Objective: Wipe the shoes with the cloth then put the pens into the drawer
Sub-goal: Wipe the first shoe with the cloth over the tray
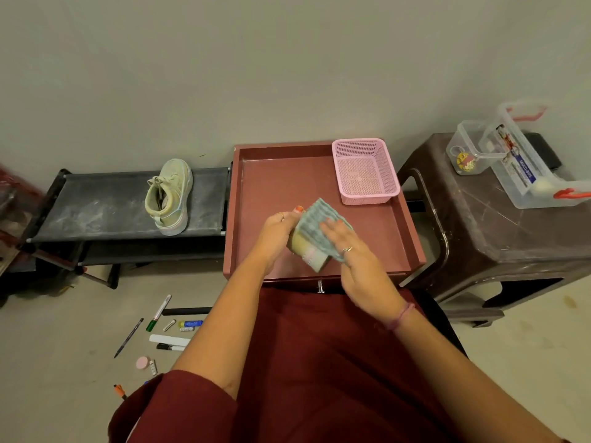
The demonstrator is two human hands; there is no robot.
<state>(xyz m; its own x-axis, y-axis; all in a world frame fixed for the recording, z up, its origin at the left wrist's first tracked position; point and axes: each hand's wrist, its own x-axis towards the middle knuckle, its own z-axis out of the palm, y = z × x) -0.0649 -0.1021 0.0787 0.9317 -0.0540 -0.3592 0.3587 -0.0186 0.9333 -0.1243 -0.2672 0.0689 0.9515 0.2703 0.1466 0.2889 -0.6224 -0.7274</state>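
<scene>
Over tray: left hand grips shoe; right hand presses cloth.

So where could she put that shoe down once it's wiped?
The red tray is bare left of the pink basket. The black rack has free room left of the other shoe. The floor by the pens is cluttered, and the brown stool carries plastic boxes.

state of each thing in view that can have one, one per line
left hand: grips the held shoe
right hand: presses the cloth, fingers straight
cloth: draped over the held shoe
held shoe: above the red tray, mostly covered
other shoe: on the rack
pink basket: empty
pens: scattered on the floor
</scene>
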